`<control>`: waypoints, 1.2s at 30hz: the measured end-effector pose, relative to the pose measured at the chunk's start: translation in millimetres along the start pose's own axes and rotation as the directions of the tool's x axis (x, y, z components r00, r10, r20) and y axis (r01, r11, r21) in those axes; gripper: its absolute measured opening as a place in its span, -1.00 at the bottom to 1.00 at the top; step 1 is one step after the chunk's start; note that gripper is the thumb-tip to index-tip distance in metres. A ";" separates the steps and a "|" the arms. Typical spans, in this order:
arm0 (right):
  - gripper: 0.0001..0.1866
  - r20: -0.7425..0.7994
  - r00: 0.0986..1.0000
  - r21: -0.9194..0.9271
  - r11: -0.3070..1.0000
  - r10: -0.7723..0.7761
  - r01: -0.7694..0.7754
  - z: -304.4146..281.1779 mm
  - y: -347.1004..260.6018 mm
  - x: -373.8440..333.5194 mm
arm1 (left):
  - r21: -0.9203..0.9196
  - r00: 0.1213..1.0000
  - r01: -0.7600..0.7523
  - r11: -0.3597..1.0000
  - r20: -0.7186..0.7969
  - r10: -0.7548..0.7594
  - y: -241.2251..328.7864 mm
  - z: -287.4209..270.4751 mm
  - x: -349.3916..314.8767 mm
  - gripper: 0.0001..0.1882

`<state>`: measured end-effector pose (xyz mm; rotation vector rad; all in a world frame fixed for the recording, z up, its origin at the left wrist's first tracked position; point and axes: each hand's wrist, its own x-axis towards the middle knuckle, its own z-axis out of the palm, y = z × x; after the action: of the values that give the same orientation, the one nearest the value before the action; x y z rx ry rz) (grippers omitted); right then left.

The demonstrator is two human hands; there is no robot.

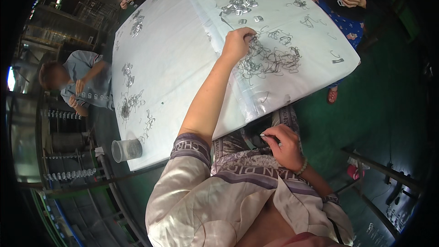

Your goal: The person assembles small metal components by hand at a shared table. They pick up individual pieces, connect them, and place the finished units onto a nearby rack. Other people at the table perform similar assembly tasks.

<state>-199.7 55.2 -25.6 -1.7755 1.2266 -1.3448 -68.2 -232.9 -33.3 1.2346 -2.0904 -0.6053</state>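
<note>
My left hand (237,45) reaches over the table to the edge of a tangled heap of thin dark wire hooks (270,59). Its fingers are bent together at the heap, and what lies between them is hidden. Close to my lap, my right hand (287,145) pinches a small pale metal piece (262,135) between thumb and finger, with only its end showing. Beyond my left hand lies a pile of flat silver buckles (238,5). Two single buckles (258,18) sit apart from that pile, nearer the hooks.
The white-covered table (183,59) has more hook and buckle piles along its left side. A clear plastic tub (127,150) stands at its near left corner. People work around it; the one at left (87,75) holds a row of buckles. Metal racks (73,174) stand at left.
</note>
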 end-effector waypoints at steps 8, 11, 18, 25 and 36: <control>-0.84 0.048 0.999 0.001 1.000 0.004 -0.004 3.7 -6.1 2.8 | -0.099 0.991 -0.116 0.988 -0.072 0.109 -15.9 -15.1 -5.2 -0.68; -0.84 0.041 0.999 -0.002 1.000 -0.001 0.001 4.2 -3.2 0.1 | -0.016 0.999 -0.009 1.000 -0.037 0.008 -12.7 -21.4 -14.1 -0.72; -0.84 0.023 0.999 -0.005 0.999 -0.031 0.031 5.0 -3.9 1.8 | 0.560 0.916 0.319 0.764 0.023 -0.400 -33.6 -12.5 -46.2 -0.74; -0.84 0.056 0.998 -0.009 1.000 0.018 -0.018 2.7 -3.0 2.2 | 0.132 0.997 0.069 0.989 0.033 -0.074 -33.4 8.3 -39.8 -0.88; -0.86 0.039 0.999 -0.015 1.000 0.028 -0.027 1.8 -0.9 3.8 | 0.562 0.890 -0.456 0.690 0.283 0.358 -29.0 57.4 -1.8 -0.93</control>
<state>-197.5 51.9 -23.9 -1.7802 1.2378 -1.2823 -91.2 -240.5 -92.9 0.9834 -2.7041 0.2391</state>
